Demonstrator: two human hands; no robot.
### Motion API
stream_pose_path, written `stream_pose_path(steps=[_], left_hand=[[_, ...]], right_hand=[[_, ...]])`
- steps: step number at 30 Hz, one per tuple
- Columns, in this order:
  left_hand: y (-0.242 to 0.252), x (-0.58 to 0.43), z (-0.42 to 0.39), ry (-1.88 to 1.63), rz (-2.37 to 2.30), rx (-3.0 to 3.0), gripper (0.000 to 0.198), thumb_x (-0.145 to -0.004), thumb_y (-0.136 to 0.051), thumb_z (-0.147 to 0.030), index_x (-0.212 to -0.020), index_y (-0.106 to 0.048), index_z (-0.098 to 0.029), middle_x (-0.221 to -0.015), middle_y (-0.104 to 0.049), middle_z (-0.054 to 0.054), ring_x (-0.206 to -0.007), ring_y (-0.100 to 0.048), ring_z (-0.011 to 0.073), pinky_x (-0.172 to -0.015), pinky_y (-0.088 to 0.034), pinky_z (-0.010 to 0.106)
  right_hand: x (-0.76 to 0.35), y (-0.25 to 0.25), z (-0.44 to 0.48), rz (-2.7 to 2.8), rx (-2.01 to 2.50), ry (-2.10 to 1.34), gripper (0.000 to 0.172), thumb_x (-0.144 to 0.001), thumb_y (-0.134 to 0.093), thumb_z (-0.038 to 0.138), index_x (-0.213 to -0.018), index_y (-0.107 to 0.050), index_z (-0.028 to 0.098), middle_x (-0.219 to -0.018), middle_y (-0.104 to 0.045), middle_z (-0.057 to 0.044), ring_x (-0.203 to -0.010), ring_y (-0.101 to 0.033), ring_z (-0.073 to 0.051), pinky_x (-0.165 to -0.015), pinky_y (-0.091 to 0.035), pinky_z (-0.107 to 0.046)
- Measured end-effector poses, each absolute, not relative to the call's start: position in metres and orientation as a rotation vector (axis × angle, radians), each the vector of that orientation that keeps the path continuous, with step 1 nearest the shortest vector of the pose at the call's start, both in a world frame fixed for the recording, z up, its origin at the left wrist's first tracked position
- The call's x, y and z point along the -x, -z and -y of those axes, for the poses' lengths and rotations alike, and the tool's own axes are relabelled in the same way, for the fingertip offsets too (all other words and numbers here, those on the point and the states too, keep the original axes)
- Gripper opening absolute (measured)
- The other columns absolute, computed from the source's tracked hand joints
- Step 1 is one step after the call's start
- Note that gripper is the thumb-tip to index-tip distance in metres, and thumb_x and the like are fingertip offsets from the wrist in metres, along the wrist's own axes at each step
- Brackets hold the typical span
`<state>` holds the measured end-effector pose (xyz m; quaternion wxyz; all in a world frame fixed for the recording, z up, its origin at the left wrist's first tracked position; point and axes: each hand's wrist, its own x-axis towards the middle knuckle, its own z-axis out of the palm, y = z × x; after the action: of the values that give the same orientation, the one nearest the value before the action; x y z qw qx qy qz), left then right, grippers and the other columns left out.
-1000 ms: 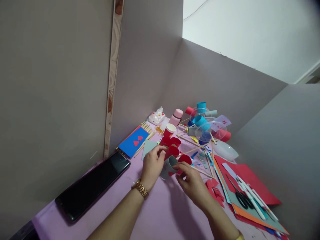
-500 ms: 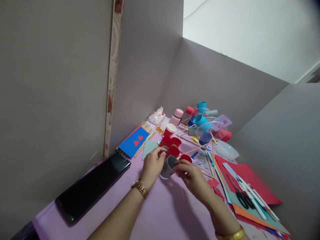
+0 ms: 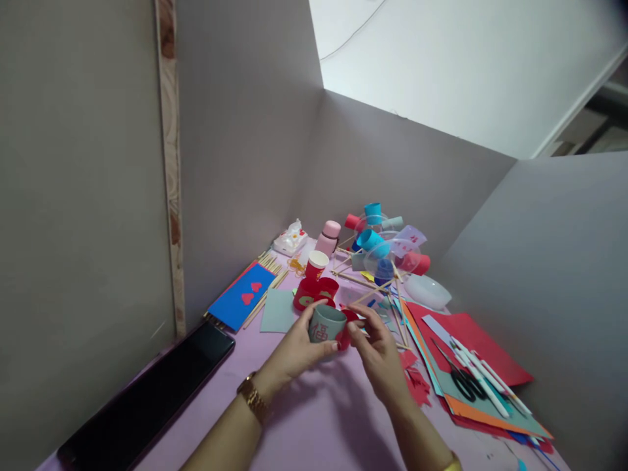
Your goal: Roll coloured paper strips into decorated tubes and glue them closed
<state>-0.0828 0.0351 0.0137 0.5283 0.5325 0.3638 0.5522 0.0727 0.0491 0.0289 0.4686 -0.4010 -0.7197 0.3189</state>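
A grey paper tube [image 3: 328,324] with a red written character on its side is tilted in my left hand [image 3: 294,347], whose thumb and fingers wrap around it. Close by its right edge is my right hand [image 3: 380,350], with fingers bent and thumb near them; what they pinch, if anything, I cannot make out. A red paper piece [image 3: 344,337] shows between the grey tube and my right fingers. Behind my hands stand several joined red paper tubes [image 3: 305,293], some with pale green marks, partly covered by the left hand.
A black phone-like slab [image 3: 152,392] lies at left, near a blue card [image 3: 243,296] with red hearts. Behind stand a red paper cup [image 3: 315,267], a pink bottle [image 3: 328,239] and a stick frame with coloured tubes [image 3: 375,243]. At right, scissors [image 3: 466,383] and pens lie on coloured paper [image 3: 495,347].
The grey tube has been turned, so the red character now faces me. My left hand has moved around its front; the right hand stays at its right side. The view has shifted right.
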Motion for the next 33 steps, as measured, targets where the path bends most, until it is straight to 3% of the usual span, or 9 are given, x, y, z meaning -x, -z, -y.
stream_pose_path(steps=[4,7,12,18,23,28,30,33], left_hand=[[-0.013,0.064,-0.031,-1.434,-0.887,-1.265,0.081,-0.077,-0.063,-0.026,-0.141,-0.013,-0.024,-0.143,-0.038,0.011,-0.126,-0.043,0.0198,-0.103,-0.036,0.032],[-0.010,0.052,-0.024,-1.423,-0.912,-1.278,0.086,-0.080,-0.059,-0.029,-0.143,-0.001,-0.024,-0.151,-0.024,0.009,-0.135,-0.028,0.0201,-0.109,-0.027,0.034],[-0.006,0.043,-0.017,-1.351,-0.958,-1.314,0.078,-0.084,-0.049,-0.035,-0.145,-0.001,-0.025,-0.154,-0.014,0.005,-0.138,-0.015,0.0189,-0.112,-0.021,0.035],[0.003,0.041,-0.016,-1.393,-1.114,-1.426,0.067,-0.087,-0.045,-0.030,-0.144,-0.009,-0.025,-0.153,-0.018,0.006,-0.138,-0.019,0.0196,-0.112,-0.020,0.039],[0.015,0.041,-0.012,-1.372,-1.271,-1.742,0.064,-0.089,-0.038,-0.019,-0.145,-0.008,-0.023,-0.154,-0.010,0.005,-0.140,-0.008,0.0196,-0.113,-0.016,0.040],[0.018,0.043,-0.014,-1.404,-1.314,-1.790,0.064,-0.088,-0.038,-0.016,-0.145,-0.009,-0.022,-0.153,-0.016,0.007,-0.139,-0.014,0.0205,-0.112,-0.019,0.041],[0.018,0.043,-0.016,-1.435,-1.308,-1.815,0.065,-0.086,-0.039,-0.012,-0.145,-0.013,-0.021,-0.152,-0.020,0.007,-0.138,-0.017,0.0206,-0.112,-0.020,0.042],[0.016,0.045,-0.018,-1.475,-1.272,-1.813,0.069,-0.079,-0.043,-0.005,-0.143,-0.022,-0.021,-0.149,-0.029,0.007,-0.136,-0.024,0.0209,-0.111,-0.022,0.042]], right_hand=[[-0.061,-0.014,-0.029,1.521,1.034,-0.944,0.053,-0.091,-0.040,0.045,-0.139,-0.030,0.025,-0.145,-0.035,-0.010,-0.134,-0.030,-0.024,-0.108,-0.027,-0.047],[-0.052,-0.007,-0.017,1.500,0.968,-1.099,0.060,-0.090,-0.033,0.053,-0.143,-0.022,0.026,-0.152,-0.023,-0.004,-0.139,-0.014,-0.019,-0.113,-0.016,-0.042],[-0.050,0.002,-0.016,1.436,0.885,-1.195,0.061,-0.091,-0.030,0.054,-0.144,-0.015,0.029,-0.153,-0.016,0.002,-0.140,-0.009,-0.016,-0.114,-0.013,-0.037],[-0.062,-0.002,-0.024,1.430,0.938,-1.191,0.067,-0.088,-0.044,0.049,-0.144,-0.016,0.027,-0.152,-0.020,-0.003,-0.139,-0.015,-0.018,-0.113,-0.014,-0.040],[-0.062,-0.004,-0.022,1.595,0.941,-1.114,0.070,-0.087,-0.049,0.042,-0.144,-0.014,0.022,-0.153,-0.016,-0.006,-0.139,-0.012,-0.016,-0.114,-0.011,-0.038],[-0.062,-0.001,-0.025,1.601,0.965,-0.994,0.071,-0.087,-0.050,0.037,-0.144,-0.010,0.023,-0.151,-0.022,-0.010,-0.136,-0.026,-0.021,-0.111,-0.022,-0.042],[-0.065,-0.003,-0.027,1.641,0.989,-0.834,0.056,-0.086,-0.051,0.034,-0.137,-0.029,0.024,-0.143,-0.036,-0.010,-0.130,-0.035,-0.023,-0.107,-0.028,-0.044],[-0.071,-0.007,-0.029,1.755,1.015,-0.654,0.020,-0.085,-0.053,0.032,-0.100,-0.061,0.022,-0.116,-0.054,-0.011,-0.109,-0.052,-0.025,-0.091,-0.045,-0.039]])
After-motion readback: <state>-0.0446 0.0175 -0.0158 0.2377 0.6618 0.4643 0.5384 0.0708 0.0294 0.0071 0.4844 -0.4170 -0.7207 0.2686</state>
